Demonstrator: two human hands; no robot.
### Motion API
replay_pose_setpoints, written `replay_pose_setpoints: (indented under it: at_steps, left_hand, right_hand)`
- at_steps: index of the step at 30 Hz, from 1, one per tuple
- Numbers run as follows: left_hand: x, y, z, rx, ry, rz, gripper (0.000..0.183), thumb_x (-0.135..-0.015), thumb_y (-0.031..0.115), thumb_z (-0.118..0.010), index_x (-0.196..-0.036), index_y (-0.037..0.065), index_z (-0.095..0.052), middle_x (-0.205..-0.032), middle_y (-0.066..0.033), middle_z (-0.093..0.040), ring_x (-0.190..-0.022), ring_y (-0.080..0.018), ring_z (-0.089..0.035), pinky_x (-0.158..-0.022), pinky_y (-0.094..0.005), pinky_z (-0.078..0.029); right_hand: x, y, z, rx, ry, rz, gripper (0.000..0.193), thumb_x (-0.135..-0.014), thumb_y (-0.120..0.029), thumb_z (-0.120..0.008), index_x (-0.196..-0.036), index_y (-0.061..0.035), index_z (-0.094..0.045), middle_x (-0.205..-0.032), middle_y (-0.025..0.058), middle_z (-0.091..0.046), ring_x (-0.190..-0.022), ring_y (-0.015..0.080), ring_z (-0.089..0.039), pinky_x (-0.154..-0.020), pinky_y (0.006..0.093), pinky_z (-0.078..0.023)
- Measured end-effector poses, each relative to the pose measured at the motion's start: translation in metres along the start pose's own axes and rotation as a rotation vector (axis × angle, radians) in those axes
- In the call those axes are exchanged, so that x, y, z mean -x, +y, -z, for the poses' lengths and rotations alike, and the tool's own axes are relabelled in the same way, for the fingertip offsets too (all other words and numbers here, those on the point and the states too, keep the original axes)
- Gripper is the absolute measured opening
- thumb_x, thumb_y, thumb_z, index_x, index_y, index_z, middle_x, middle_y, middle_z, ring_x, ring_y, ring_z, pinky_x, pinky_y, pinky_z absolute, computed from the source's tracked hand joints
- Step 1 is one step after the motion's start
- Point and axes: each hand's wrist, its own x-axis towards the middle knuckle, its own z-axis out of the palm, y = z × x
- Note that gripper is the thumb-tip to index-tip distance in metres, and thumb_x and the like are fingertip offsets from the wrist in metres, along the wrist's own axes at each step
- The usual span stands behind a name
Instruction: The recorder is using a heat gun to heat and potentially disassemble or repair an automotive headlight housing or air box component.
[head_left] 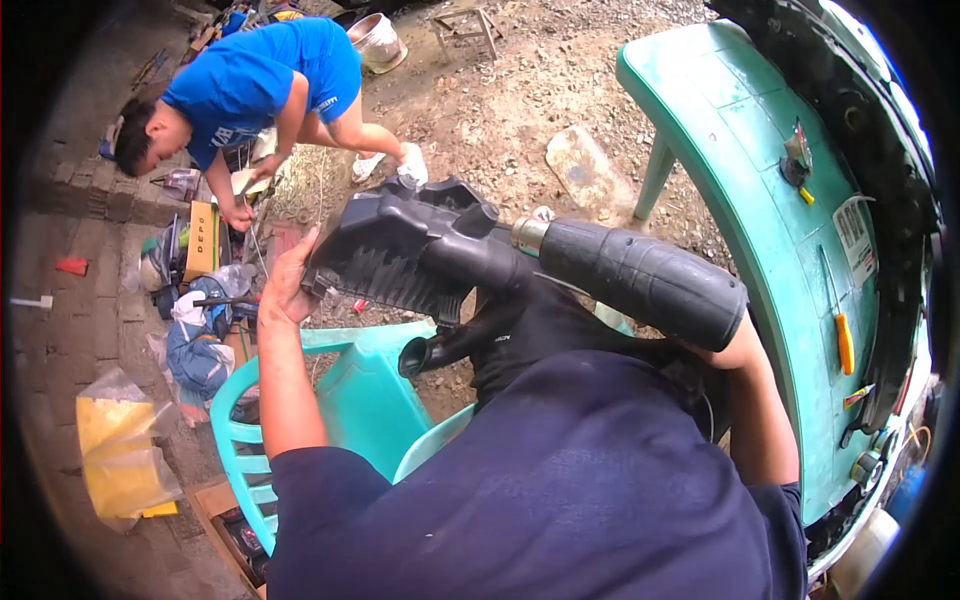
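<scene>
My left hand (288, 280) grips the left end of a black ribbed plastic housing (390, 250), which looks like a car's air filter box. Wide pipe stubs stick out on its right side, and a black tube end (430, 353) shows below it, over my lap. In my right hand (738, 345) is a black heat gun (640, 275), its barrel pointing left. The metal nozzle (530, 235) sits close to the housing's pipe stub; whether they touch I cannot tell. Most of my right fingers are hidden behind the gun.
A green plastic table (720, 130) curves along my right, bearing an orange-handled screwdriver (845, 340). A green plastic chair (370, 400) stands at left. Beyond it a person in blue (250, 80) bends over a cardboard box (203, 240) and cloths. A yellow plastic bag (120, 450) lies on the paving.
</scene>
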Motion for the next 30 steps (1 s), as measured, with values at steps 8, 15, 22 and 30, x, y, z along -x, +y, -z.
replay_pose_setpoints:
  at_steps: [8,15,22,30]
  left_hand:
    - [0.015,0.006,0.002,-0.233,0.045,-0.043,0.059,-0.112,0.047,-0.065,-0.155,0.006,-0.063,-0.149,-0.0061,-0.068,-0.133,-0.0242,-0.064,-0.112,-0.0402,-0.049]
    - [0.025,0.042,-0.045,-1.168,0.113,0.04,0.078,-0.107,0.048,-0.071,-0.16,-0.005,-0.051,-0.157,-0.0193,-0.06,-0.134,-0.026,-0.062,-0.113,-0.0424,-0.047]
    - [-0.012,0.013,-0.041,-0.698,-0.24,-0.12,0.058,-0.111,0.036,-0.064,-0.156,-0.001,-0.06,-0.123,-0.0045,-0.071,-0.111,-0.0135,-0.061,-0.094,-0.0328,-0.051]
    - [-0.022,0.026,-0.101,-0.683,-0.289,-0.351,0.058,-0.106,0.039,-0.066,-0.144,-0.005,-0.067,-0.124,-0.0111,-0.074,-0.117,-0.0181,-0.066,-0.108,-0.0322,-0.048]
  right_hand:
    - [0.014,0.022,-0.003,-0.086,0.052,-0.092,0.07,-0.077,-0.019,-0.091,-0.138,0.0051,-0.068,-0.134,0.0143,-0.076,-0.125,0.0214,-0.071,-0.111,0.038,-0.054]
    - [0.014,0.031,0.001,-0.051,-0.013,-0.071,0.064,-0.073,-0.017,-0.091,-0.132,0.0013,-0.073,-0.131,0.012,-0.077,-0.12,0.02,-0.071,-0.107,0.0375,-0.055]
    - [0.021,0.056,-0.008,-0.04,0.081,-0.188,0.055,-0.078,-0.004,-0.089,-0.13,0.0004,-0.074,-0.122,0.0103,-0.079,-0.113,0.0183,-0.072,-0.103,0.0378,-0.057]
    - [0.028,0.054,0.0,-0.075,0.111,-0.204,0.055,-0.081,-0.003,-0.085,-0.135,0.0017,-0.071,-0.131,0.0108,-0.078,-0.122,0.0178,-0.07,-0.11,0.0362,-0.055]
